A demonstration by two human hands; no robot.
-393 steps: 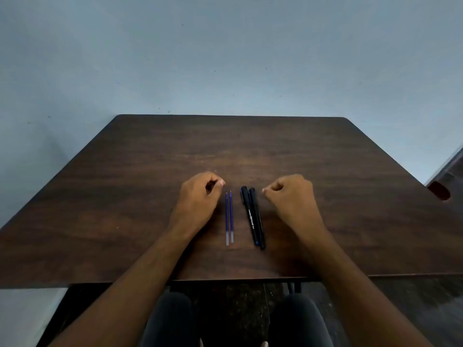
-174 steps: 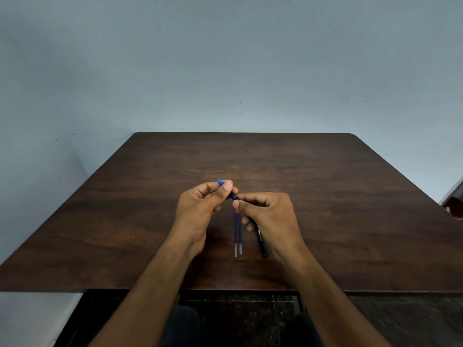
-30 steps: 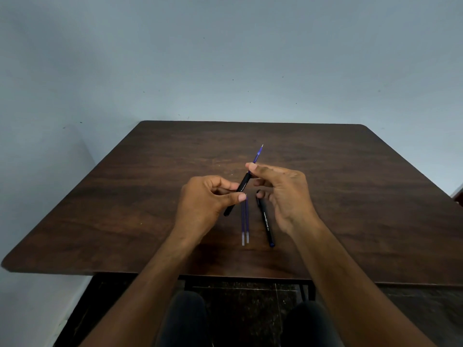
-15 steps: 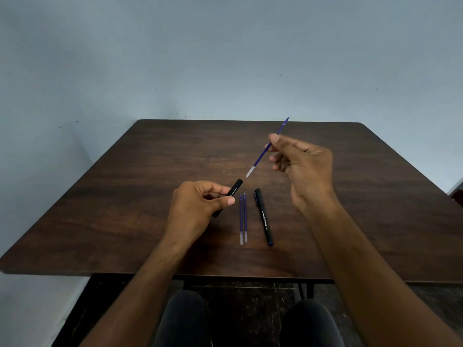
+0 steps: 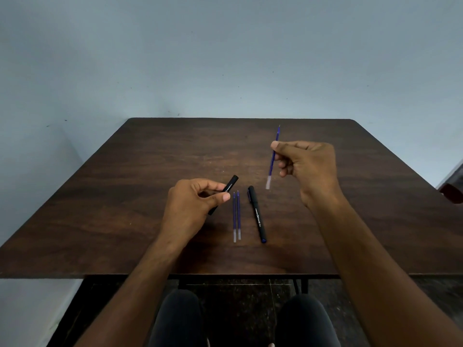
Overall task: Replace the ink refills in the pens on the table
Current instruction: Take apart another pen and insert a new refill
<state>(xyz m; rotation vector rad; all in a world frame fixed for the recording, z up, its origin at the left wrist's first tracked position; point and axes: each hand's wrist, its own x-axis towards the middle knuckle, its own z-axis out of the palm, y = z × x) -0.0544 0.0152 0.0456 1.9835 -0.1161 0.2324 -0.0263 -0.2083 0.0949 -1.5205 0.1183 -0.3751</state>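
— Pale blue wall behind, dark wooden table [image 5: 150,171] in front of me. What do you hold now?

— My left hand [image 5: 193,206] grips the black pen barrel [image 5: 229,187] between thumb and fingers, a little above the table, its open end pointing away and to the right. My right hand [image 5: 308,166] pinches the used blue refill [image 5: 271,159] in the air, well apart from the barrel, with the tip up and the clear end down.

— And the other things?

— Two new blue refills [image 5: 236,216] lie side by side on the table, tips away from me, just right of my left hand. Beside them lies the second pen [image 5: 257,214], black, capped, with white print on its body (I cannot read the first small word).

— What may go wrong from here?

— I think the main risk is confusion. The used refill looks the same as the new ones: thin, blue, with a clear end. If I put it down close to them, I may take it again by mistake. Also it is round and light, so it could roll off the table. Better to set it far to the right.

— Anything more?

— The barrel is held loosely at its middle; when I push a new refill in, it can slip or go in crooked if the tip end does not go the right way. I cannot see inside the barrel from here.
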